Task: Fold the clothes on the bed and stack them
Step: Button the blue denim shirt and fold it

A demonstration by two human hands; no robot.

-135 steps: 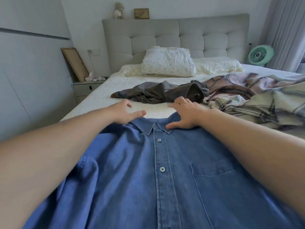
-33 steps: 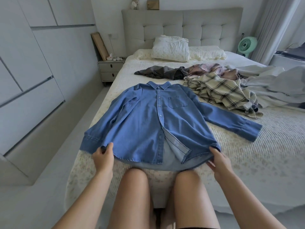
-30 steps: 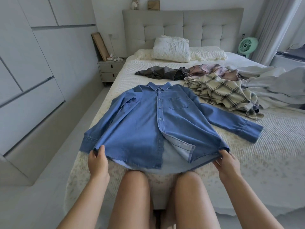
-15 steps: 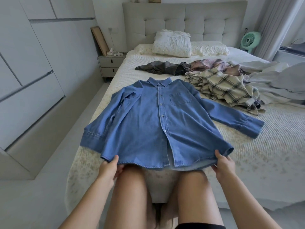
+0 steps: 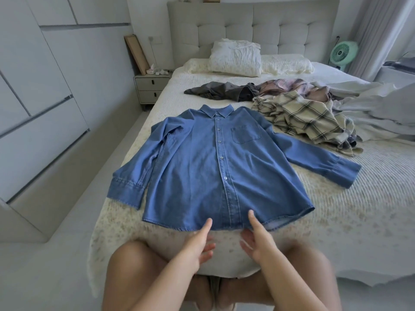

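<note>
A blue denim shirt (image 5: 215, 167) lies flat and buttoned, front up, on the bed (image 5: 359, 221), collar toward the headboard and both sleeves spread outward. My left hand (image 5: 199, 241) and my right hand (image 5: 256, 239) are close together at the middle of the shirt's hem, fingers straight, thumbs lying on the hem edge. Neither grips the cloth. Behind the shirt lie a cream plaid shirt (image 5: 307, 122), a pinkish plaid garment (image 5: 292, 86) and a dark grey garment (image 5: 222, 90), all crumpled.
A grey duvet (image 5: 377, 108) is bunched at the right. Two pillows (image 5: 235, 57) lean at the headboard. A nightstand (image 5: 150, 88) and white wardrobe doors (image 5: 45, 108) stand on the left, a green fan (image 5: 342, 52) at the back right. My knees press against the bed's foot.
My hands have let go of the hem's two corners and moved inward to its middle. The open lower front of the shirt is now shut and lies flat.
</note>
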